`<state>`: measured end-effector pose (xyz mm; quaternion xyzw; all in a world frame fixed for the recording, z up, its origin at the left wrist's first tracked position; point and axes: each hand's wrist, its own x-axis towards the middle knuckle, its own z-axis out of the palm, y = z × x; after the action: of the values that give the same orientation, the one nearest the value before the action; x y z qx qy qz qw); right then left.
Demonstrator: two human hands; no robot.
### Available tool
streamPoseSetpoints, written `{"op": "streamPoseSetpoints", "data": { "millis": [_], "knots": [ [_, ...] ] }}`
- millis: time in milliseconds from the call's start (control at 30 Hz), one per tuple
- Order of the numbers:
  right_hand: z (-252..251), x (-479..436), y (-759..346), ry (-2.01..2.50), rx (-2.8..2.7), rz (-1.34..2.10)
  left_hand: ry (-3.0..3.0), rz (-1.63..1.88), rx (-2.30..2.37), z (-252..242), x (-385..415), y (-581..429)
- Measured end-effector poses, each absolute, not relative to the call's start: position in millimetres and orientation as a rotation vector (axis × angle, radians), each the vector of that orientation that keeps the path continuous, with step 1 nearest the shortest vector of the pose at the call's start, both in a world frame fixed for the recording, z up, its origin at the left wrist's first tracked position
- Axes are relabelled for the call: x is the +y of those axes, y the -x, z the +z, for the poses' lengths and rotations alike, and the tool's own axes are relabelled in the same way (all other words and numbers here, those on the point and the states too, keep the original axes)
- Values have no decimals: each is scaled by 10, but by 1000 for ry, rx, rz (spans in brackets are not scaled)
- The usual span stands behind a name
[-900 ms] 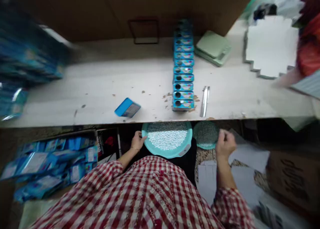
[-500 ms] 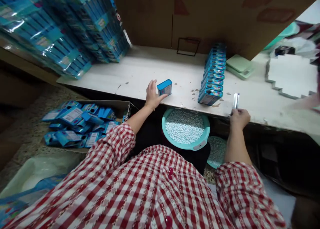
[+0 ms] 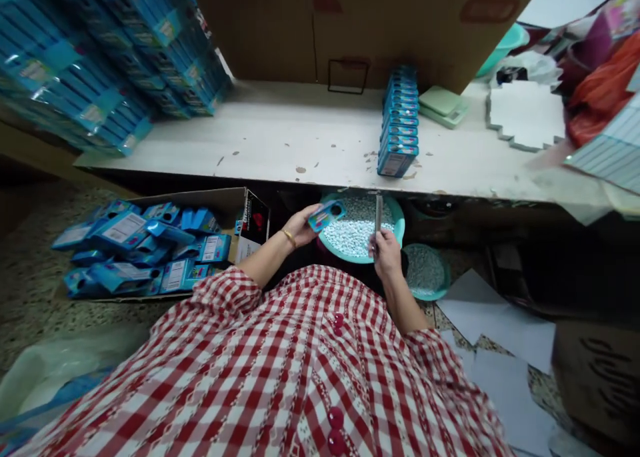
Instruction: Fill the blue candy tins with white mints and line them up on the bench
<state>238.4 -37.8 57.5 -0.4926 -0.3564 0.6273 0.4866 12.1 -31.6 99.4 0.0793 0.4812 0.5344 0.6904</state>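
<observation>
Blue box [image 3: 327, 216]: up in the air near the left rim of the tub, tilted, a dark round hole showing in its face.
Left hand [image 3: 301, 226]: fingers clamped on the near end of that box; half a second ago they were open around one standing on the bench [image 3: 300, 130], apparently the same.
Metal strip [image 3: 379, 214]: now over the right part of the tub, pointing away from the person's body; a moment ago it was at the bench edge. Whether its far end touches anything, I can't tell from where I stand.
Right hand [image 3: 387, 252]: fingers closed on the strip's near end.
Turquoise tub [image 3: 399, 224]: at the lap, below the bench edge, loaded with pale pellets [image 3: 350, 236].
What that means: box and strip have come off the bench to the tub, so the work in hand seems centred on the pellets now, with each hand holding its own piece.
Smaller tub [image 3: 447, 280]: just to the right, lower down, holding similar bits in shadow.
Row of boxes [image 3: 399, 124]: lined up on the bench, pale green scale [image 3: 443, 104] beside its far end.
Open carton [image 3: 256, 220]: left of the knees, heaped with loose blue packets [image 3: 125, 230].
</observation>
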Motion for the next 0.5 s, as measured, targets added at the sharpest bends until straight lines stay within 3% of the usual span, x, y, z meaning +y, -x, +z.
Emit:
{"op": "streamPoseSetpoints", "data": {
  "millis": [233, 500],
  "knots": [
    [393, -549, -1957, 1049, -1268, 1859, -674, 702, 1228, 608, -973, -9],
    [589, -553, -1756, 995, -1337, 1880, -1420, 98, 824, 759, -443, 355]
  ]
}}
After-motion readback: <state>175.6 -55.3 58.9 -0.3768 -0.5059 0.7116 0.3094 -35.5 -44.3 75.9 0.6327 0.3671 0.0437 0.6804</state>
